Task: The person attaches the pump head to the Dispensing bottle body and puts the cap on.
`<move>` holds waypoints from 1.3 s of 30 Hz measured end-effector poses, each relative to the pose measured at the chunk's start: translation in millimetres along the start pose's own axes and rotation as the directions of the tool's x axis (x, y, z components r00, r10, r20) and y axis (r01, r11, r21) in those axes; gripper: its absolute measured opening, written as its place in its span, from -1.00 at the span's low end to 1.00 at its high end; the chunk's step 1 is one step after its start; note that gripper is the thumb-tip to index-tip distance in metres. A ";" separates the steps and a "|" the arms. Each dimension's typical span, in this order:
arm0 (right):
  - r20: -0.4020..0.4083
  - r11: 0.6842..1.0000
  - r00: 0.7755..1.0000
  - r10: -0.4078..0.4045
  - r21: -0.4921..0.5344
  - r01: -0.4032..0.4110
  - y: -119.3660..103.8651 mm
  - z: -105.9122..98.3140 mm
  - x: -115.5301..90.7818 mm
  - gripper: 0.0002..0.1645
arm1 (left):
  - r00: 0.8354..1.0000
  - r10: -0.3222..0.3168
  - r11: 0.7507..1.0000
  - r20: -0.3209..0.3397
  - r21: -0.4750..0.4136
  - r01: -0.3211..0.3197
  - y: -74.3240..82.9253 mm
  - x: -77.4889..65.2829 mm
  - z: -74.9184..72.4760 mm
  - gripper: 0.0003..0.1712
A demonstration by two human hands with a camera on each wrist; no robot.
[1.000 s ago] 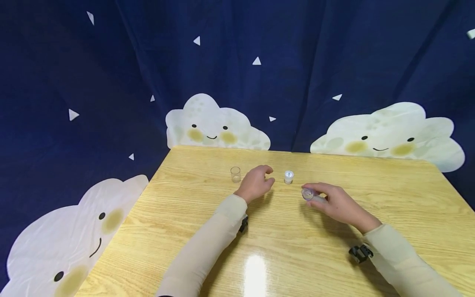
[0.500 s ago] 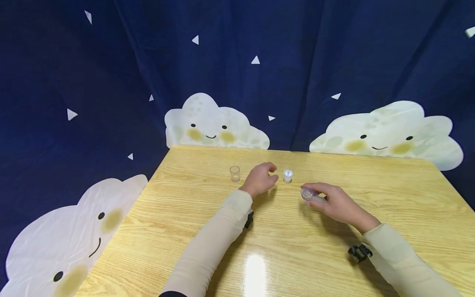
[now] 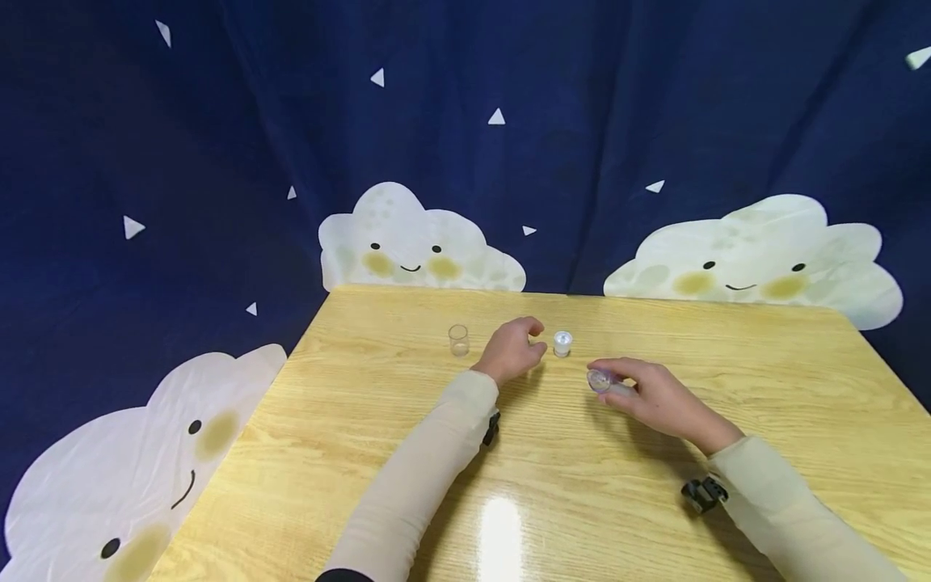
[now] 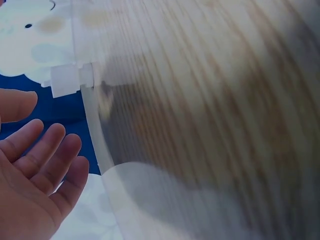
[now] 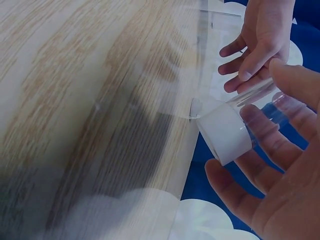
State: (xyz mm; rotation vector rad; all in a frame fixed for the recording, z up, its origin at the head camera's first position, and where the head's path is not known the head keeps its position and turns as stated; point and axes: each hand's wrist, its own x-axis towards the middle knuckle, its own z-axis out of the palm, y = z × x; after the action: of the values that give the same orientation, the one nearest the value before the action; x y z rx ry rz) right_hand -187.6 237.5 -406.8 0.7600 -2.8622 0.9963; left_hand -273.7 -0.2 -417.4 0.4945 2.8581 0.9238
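In the head view my left hand hovers over the table with thumb and fingers loosely bent and nothing between them. Just right of its fingertips stands a small white cylinder, much like a tealight, with a see-through base. My right hand grips a clear, faintly purple cup between thumb and fingers, its round mouth tipped toward the left. In the right wrist view the clear wall of that cup shows beside the white cylinder. The left wrist view shows the left palm bare.
A second clear cup stands upright on the wooden table, left of the left hand. Behind the table hangs a dark blue curtain with smiling clouds. Black wrist cameras, such as the right one, sit under the sleeves.
My left hand has moved a little right and away from me, closer to the white cylinder. The right hand keeps its grip on the cup and has hardly moved.
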 end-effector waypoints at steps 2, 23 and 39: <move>0.007 1.000 1.000 0.002 -0.001 -0.002 0.7 0.5 1.6 -0.49 | 1.000 -0.008 1.000 0.000 0.002 0.008 -0.7 1.4 0.8 -0.57; 0.000 1.000 1.000 -0.010 -0.014 0.010 3.5 -0.2 -0.2 -0.50 | 0.999 0.034 0.996 0.026 0.084 -0.036 10.5 25.4 15.7 -0.30; 0.002 0.999 0.999 -0.044 -0.002 0.044 4.4 2.8 -0.1 -0.51 | 0.994 0.071 0.981 0.080 0.176 -0.084 13.4 31.9 18.6 -0.48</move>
State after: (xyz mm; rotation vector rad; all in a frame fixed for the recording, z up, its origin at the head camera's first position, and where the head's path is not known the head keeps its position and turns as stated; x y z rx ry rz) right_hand -189.0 238.9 -411.6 0.8198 -2.8342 0.9881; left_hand -296.6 31.0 -424.4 0.6478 2.8876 0.6457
